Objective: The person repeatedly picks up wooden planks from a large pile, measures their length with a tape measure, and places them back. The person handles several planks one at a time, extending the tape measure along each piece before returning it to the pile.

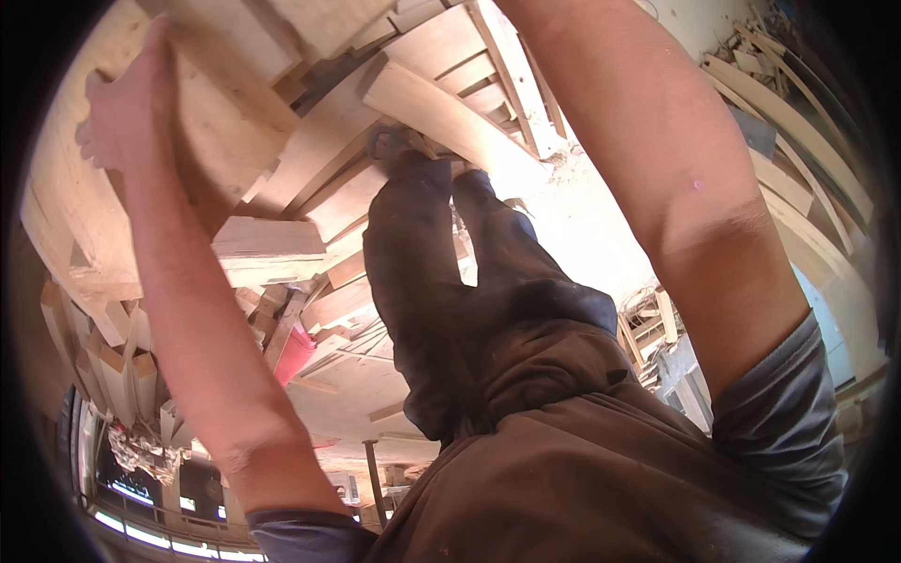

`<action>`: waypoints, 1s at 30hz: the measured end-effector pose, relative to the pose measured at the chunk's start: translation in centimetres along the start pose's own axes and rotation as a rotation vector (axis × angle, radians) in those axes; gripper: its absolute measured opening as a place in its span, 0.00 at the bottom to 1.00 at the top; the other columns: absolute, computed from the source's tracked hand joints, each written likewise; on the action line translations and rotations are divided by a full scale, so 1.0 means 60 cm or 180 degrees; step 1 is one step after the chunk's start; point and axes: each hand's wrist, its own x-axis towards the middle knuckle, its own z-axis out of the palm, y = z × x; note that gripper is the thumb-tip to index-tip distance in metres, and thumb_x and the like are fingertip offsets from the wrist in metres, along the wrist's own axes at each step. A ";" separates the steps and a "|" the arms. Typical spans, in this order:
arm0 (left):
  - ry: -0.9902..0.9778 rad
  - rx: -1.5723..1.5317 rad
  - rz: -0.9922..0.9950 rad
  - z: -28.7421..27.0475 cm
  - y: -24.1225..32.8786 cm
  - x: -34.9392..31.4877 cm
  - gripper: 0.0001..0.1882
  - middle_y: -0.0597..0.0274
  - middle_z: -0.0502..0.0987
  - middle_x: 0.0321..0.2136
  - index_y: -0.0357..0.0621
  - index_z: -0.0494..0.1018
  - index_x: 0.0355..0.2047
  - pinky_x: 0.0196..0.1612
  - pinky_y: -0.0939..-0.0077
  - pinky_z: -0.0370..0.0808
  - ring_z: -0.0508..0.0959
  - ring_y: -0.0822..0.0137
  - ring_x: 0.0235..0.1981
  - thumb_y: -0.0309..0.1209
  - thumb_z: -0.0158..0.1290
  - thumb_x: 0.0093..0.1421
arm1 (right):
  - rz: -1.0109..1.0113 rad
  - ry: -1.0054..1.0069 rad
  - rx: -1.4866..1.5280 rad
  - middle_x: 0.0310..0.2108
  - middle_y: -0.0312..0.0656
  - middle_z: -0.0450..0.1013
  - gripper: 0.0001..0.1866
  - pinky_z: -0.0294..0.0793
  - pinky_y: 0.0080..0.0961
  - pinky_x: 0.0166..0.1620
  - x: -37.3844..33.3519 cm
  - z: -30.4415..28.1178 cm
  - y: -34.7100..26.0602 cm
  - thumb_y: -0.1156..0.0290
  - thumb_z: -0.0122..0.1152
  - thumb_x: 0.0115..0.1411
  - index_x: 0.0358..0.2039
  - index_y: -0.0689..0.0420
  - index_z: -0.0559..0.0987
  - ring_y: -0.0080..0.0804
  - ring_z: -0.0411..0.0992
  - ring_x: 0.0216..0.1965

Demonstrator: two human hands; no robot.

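Note:
My left hand (pixel 131 117) reaches to the upper left and rests against a broad pale wooden board (pixel 225 108). Its thumb stands apart from the fingers, which appear spread on the wood; their tips are blurred. A second light plank (pixel 52 202) lies at the far left, beside that hand. My right forearm (pixel 638 103) stretches up past the top edge, so the right hand and whatever it touches are out of the picture. Between my arms, a thick plank (pixel 450 113) lies across other boards close to my feet.
Stacked planks and offcuts surround my legs. Upright wooden pieces (pixel 117 375) and a red container (pixel 297 355) are on the left. Long thin strips (pixel 798 141) lean at the right, near a pale floor patch (pixel 587 230). A thin post (pixel 374 479) stands behind me.

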 end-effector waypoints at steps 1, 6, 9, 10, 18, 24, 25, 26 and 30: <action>-0.0060 -0.0011 -0.0060 0.002 -0.006 -0.004 0.61 0.30 0.62 0.61 0.48 0.62 0.68 0.65 0.53 0.59 0.63 0.42 0.63 0.72 0.59 0.40 | -0.0031 -0.0163 -0.0025 0.47 0.57 0.78 0.25 0.76 0.37 0.53 -0.011 -0.003 0.015 0.56 0.72 0.50 0.42 0.63 0.84 0.49 0.77 0.51; 0.0032 -0.0084 -0.0055 0.013 0.019 0.011 0.63 0.40 0.66 0.64 0.51 0.65 0.68 0.67 0.55 0.59 0.63 0.48 0.66 0.76 0.59 0.36 | -0.0321 -0.0376 0.0042 0.47 0.60 0.78 0.30 0.74 0.35 0.56 -0.027 0.044 0.205 0.51 0.71 0.51 0.46 0.65 0.82 0.50 0.76 0.53; 0.0055 0.0004 -0.0175 0.010 -0.038 0.012 0.63 0.44 0.67 0.64 0.49 0.66 0.67 0.68 0.56 0.60 0.64 0.50 0.66 0.76 0.59 0.36 | 0.0021 -0.0605 0.0324 0.50 0.58 0.77 0.28 0.71 0.36 0.60 -0.142 -0.006 0.266 0.57 0.70 0.52 0.52 0.56 0.82 0.51 0.75 0.55; 0.0045 -0.0029 -0.0134 0.007 -0.034 0.012 0.62 0.45 0.67 0.64 0.49 0.66 0.67 0.68 0.56 0.59 0.64 0.50 0.66 0.76 0.59 0.36 | 0.0255 -0.0558 0.0063 0.52 0.56 0.76 0.33 0.72 0.37 0.59 -0.164 0.009 0.333 0.52 0.70 0.52 0.56 0.55 0.78 0.48 0.75 0.55; 0.0040 -0.0073 -0.0099 0.006 0.005 0.009 0.62 0.46 0.68 0.64 0.44 0.66 0.66 0.68 0.57 0.58 0.65 0.48 0.66 0.75 0.58 0.39 | 0.2074 -0.1142 -0.0232 0.48 0.55 0.78 0.35 0.76 0.35 0.55 -0.554 0.171 0.809 0.50 0.75 0.48 0.52 0.59 0.80 0.46 0.78 0.51; 0.0146 -0.0092 0.0162 0.020 -0.024 0.036 0.62 0.46 0.68 0.64 0.42 0.68 0.64 0.69 0.58 0.57 0.66 0.51 0.65 0.77 0.56 0.39 | 0.2626 -0.2107 -0.0136 0.46 0.50 0.80 0.34 0.76 0.36 0.54 -0.824 0.336 0.837 0.50 0.73 0.45 0.50 0.57 0.81 0.45 0.77 0.51; 0.0079 0.0000 0.0208 0.024 -0.028 0.053 0.62 0.46 0.68 0.64 0.41 0.68 0.64 0.69 0.57 0.56 0.65 0.50 0.66 0.77 0.56 0.39 | 0.2769 -0.2163 0.0000 0.48 0.50 0.79 0.33 0.76 0.37 0.54 -0.849 0.357 0.827 0.50 0.73 0.45 0.50 0.56 0.82 0.45 0.77 0.52; 0.0028 0.0077 0.0243 0.032 -0.044 0.089 0.62 0.46 0.67 0.64 0.41 0.68 0.64 0.69 0.55 0.55 0.64 0.49 0.66 0.77 0.56 0.39 | 0.2761 -0.2104 0.0105 0.49 0.50 0.78 0.33 0.76 0.37 0.55 -0.868 0.378 0.817 0.50 0.73 0.45 0.50 0.55 0.82 0.45 0.76 0.53; 0.0034 0.0096 0.1265 0.072 -0.078 0.111 0.60 0.43 0.65 0.65 0.45 0.65 0.66 0.70 0.54 0.53 0.63 0.46 0.67 0.78 0.50 0.45 | 0.2464 -0.1927 0.0207 0.54 0.50 0.75 0.32 0.73 0.39 0.59 -0.914 0.416 0.775 0.47 0.71 0.46 0.50 0.53 0.82 0.46 0.73 0.56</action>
